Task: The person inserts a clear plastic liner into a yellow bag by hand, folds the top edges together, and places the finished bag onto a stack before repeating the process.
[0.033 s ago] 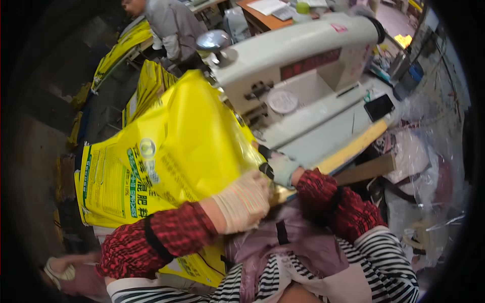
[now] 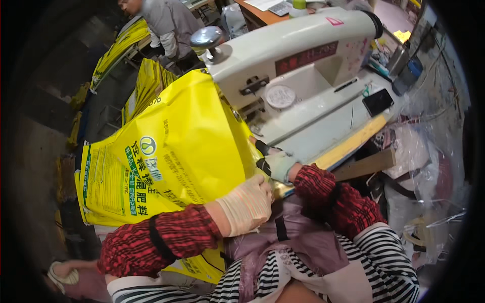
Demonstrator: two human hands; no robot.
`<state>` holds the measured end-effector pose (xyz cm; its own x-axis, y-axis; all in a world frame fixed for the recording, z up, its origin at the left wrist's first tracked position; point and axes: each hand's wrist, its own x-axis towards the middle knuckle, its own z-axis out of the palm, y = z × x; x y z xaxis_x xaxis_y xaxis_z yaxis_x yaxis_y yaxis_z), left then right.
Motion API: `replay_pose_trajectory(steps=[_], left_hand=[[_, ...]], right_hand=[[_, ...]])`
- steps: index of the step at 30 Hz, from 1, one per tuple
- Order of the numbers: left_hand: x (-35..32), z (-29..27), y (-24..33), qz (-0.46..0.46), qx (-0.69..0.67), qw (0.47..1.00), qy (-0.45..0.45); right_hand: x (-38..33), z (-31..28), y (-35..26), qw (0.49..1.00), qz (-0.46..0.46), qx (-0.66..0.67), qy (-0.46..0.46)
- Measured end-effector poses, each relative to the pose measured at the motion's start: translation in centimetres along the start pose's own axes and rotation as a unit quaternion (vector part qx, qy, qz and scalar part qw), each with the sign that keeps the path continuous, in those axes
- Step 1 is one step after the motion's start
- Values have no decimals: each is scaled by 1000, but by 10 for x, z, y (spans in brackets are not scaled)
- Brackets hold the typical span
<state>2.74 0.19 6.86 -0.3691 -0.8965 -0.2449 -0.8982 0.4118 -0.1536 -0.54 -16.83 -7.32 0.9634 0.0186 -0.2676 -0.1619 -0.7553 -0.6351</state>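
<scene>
**A big, limp yellow sack held at its edge beside the sewing head**

The yellow printed sack (image 2: 172, 166) fills the middle-left of the view, running from about 9 o'clock up to the cream sewing machine (image 2: 298, 50) at 12 to 1 o'clock. Its upper edge lies against the machine's head, below the round metal knob (image 2: 208, 36), and its lower part hangs toward the person's lap.

The left hand (image 2: 247, 204), gloved in pale fabric, is closed on the sack's lower right edge near the centre of the view, fingers curled over the material. The right hand (image 2: 275, 164), in a light glove with dark patches, lies just at 1 o'clock from the left one, pressed on the same edge where it meets the machine's table (image 2: 323, 121); whether it pinches the sack or only rests flat on it cannot be told.

The sack looks empty: it creases and billows, so it is judged light, flexible and rather slick-surfaced, likely to slide and fold on itself. Its broad face gives no purchase; the edges and corners do, and two hands close together on one edge, as here, look best for keeping that edge flat and straight.

A dark phone (image 2: 378, 102) lies on the table at 2 o'clock. More yellow sacks (image 2: 146, 86) are stacked at 11 o'clock, near another person (image 2: 169, 25).
</scene>
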Motion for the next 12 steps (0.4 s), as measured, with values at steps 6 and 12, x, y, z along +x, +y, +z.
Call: replay_pose_trajectory(steps=[6, 12], left_hand=[[-16, -32, -38, -133, -83, 953, -258], [24, -42, 20, 33, -7, 995, -94]], right_hand=[[-12, 0, -14, 991, 64, 94, 69], [5, -7, -7, 997, -15, 78, -10]])
